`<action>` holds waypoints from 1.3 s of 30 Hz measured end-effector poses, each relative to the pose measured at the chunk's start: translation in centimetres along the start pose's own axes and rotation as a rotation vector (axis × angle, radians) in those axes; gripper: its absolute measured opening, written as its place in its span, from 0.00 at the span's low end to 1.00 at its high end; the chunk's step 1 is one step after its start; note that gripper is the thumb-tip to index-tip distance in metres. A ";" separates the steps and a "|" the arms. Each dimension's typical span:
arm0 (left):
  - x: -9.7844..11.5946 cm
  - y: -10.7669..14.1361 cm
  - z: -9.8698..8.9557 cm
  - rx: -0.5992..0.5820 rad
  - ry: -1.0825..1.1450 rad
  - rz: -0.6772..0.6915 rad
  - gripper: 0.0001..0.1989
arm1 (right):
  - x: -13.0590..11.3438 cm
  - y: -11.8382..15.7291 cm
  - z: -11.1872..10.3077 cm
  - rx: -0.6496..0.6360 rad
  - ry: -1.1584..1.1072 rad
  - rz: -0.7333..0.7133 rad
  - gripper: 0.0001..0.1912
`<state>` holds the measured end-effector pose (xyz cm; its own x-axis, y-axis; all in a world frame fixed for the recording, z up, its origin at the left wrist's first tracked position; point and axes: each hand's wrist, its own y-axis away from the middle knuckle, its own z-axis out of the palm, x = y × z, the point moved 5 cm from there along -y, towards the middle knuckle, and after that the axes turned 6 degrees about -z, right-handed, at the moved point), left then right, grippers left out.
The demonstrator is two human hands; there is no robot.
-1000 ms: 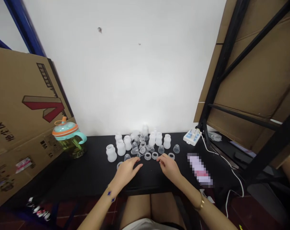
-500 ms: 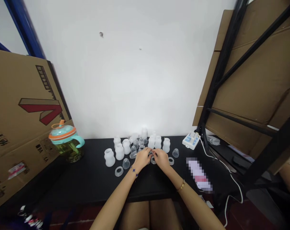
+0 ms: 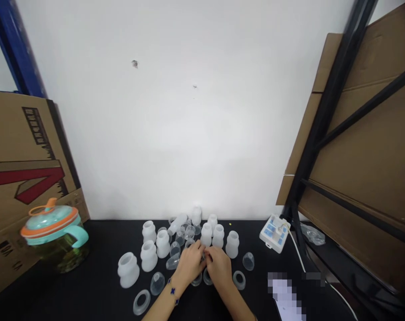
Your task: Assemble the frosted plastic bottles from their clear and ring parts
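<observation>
My left hand (image 3: 190, 262) and my right hand (image 3: 218, 265) meet over the black table, fingertips closed together. Whatever they pinch is mostly hidden behind the fingers. Below them lie clear plastic rings (image 3: 207, 277), partly covered. Several white, waisted bottles (image 3: 128, 270) stand open-topped to the left, and more white bottles (image 3: 232, 244) are grouped behind my right hand. A clear dome cap (image 3: 157, 283) and a flat translucent ring (image 3: 141, 302) rest left of my left wrist. Another ring (image 3: 239, 280) and dome cap (image 3: 248, 261) lie right of my right hand.
A teal-lidded jug (image 3: 55, 238) stands at the left beside a cardboard box (image 3: 28, 138). On the right are a white power strip (image 3: 275, 233) with its cable, a pixelated phone (image 3: 287, 298) and a black metal frame (image 3: 322, 120). The white wall closes the back.
The view has shifted, so the table things appear lower and larger. My hands stay together at nearly the same spot among the parts, with the fingers slightly rearranged.
</observation>
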<state>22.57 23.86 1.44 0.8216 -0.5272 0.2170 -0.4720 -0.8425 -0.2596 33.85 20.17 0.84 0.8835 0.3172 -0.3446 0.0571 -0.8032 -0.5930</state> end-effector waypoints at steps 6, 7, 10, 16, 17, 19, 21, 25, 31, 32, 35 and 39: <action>0.0 0.9 -0.5 0.042 0.033 0.029 0.10 | -0.1 -0.2 -2.2 0.094 -0.070 -0.028 0.13; 0.0 1.0 -0.6 0.048 0.043 0.025 0.11 | -0.1 -0.2 -2.5 0.097 -0.065 -0.026 0.14; 0.0 1.1 -0.7 0.072 0.092 0.014 0.13 | 0.2 -0.1 -3.4 0.120 -0.037 -0.007 0.14; -0.1 1.4 -1.1 0.151 0.217 -0.007 0.15 | 0.9 0.1 -4.1 0.151 -0.063 0.036 0.16; -0.1 1.5 -1.3 0.171 0.237 -0.011 0.15 | 1.0 0.1 -4.2 0.155 -0.065 0.043 0.17; -0.1 1.8 -1.7 0.207 0.270 -0.025 0.15 | 1.3 0.0 -4.6 0.160 -0.073 0.057 0.18; -0.1 2.0 -2.0 0.226 0.296 -0.027 0.16 | 1.6 -0.1 -5.0 0.162 -0.088 0.085 0.18; -0.4 2.2 -2.7 0.260 0.343 -0.045 0.15 | 1.6 -0.3 -5.5 0.073 -0.128 0.143 0.16; -1.2 2.1 -3.9 0.339 0.423 -0.132 0.15 | -0.8 0.1 -3.9 -0.276 -0.035 -0.018 0.12; -1.4 2.1 -4.0 0.335 0.447 -0.157 0.15 | -1.0 0.3 -3.6 -0.312 -0.007 -0.044 0.12; -1.7 2.1 -4.1 0.339 0.523 -0.180 0.15 | -1.4 0.8 -2.8 -0.386 0.037 -0.080 0.13; -0.9 1.9 -4.0 0.262 0.739 -0.135 0.17 | -1.4 1.0 -2.4 -0.419 0.041 -0.080 0.13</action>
<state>19.60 22.28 4.53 0.3980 -0.4368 0.8067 -0.2175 -0.8992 -0.3796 33.80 17.70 2.41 0.8858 0.3737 -0.2753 0.3028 -0.9148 -0.2673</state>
